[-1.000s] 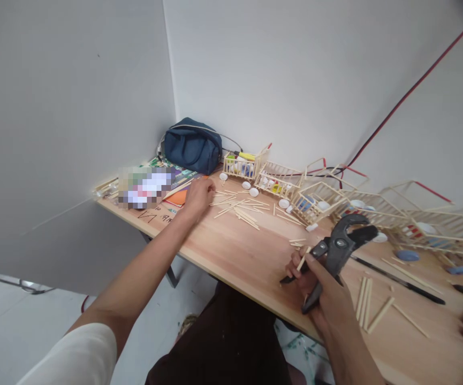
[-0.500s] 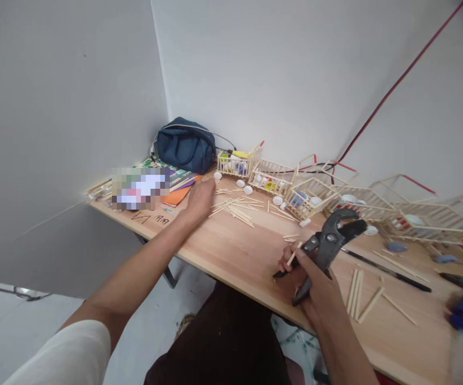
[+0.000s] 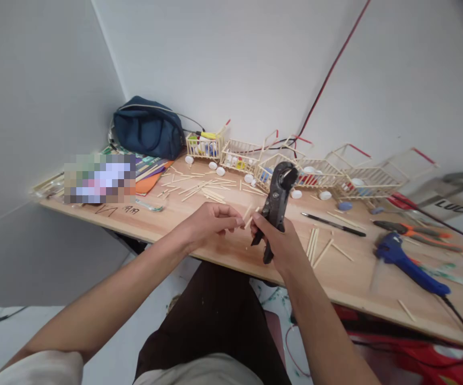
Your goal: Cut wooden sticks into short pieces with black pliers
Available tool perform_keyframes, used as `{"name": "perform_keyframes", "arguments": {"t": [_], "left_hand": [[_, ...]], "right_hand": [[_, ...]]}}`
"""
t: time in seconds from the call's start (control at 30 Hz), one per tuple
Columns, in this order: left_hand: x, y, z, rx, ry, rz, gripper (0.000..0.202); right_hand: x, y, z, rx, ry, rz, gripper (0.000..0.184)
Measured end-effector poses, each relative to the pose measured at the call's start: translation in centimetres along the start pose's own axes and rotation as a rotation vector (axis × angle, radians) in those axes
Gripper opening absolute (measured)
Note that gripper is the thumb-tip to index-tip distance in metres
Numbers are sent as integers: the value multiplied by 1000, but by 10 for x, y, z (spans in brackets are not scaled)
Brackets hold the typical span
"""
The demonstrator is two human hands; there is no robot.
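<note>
My right hand [image 3: 282,239] is wrapped around a black hand cutter [image 3: 278,199], its curved jaws pointing up. A short wooden stick [image 3: 253,216] also shows at the fingertips of that hand. Just left of it, my left hand [image 3: 211,223] pinches a thin wooden stick [image 3: 248,210] between thumb and fingers. The two hands almost meet above the front part of the wooden table [image 3: 175,227]. Loose cut sticks [image 3: 211,188] lie spread behind the left hand, and longer sticks [image 3: 313,245] rest to the right of the cutter.
Several small stick-built carts [image 3: 241,152] with white wheels line the wall. A blue bag [image 3: 149,128] sits at the back left, beside a blurred-out phone-like item [image 3: 103,179]. Toward the right lie a pen [image 3: 333,224], orange-handled pliers [image 3: 411,231] and a blue glue gun [image 3: 410,263].
My left hand has come from the loose stick pile to beside the right hand and now pinches a stick. The view has turned rightward, bringing the glue gun and pliers fully into sight.
</note>
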State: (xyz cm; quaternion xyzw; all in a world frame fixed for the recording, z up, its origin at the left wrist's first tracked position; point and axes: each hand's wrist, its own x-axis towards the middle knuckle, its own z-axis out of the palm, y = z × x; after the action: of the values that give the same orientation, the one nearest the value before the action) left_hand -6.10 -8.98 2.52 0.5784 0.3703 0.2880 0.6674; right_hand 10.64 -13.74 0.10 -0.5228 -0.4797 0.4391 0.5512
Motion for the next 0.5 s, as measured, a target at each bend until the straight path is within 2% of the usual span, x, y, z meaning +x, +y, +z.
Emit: {"name": "perform_keyframes", "arguments": {"t": [0.2, 0.37, 0.5], "left_hand": [[3, -2, 10, -94, -102, -110, 32], [1, -2, 15, -29, -81, -79, 27], [1, -2, 15, 21, -56, -67, 24]], "right_hand": [[-1, 2, -8, -108, -10, 3, 27], [-2, 4, -9, -173, -16, -14, 27], [-3, 1, -9, -108, -50, 23, 28]]}}
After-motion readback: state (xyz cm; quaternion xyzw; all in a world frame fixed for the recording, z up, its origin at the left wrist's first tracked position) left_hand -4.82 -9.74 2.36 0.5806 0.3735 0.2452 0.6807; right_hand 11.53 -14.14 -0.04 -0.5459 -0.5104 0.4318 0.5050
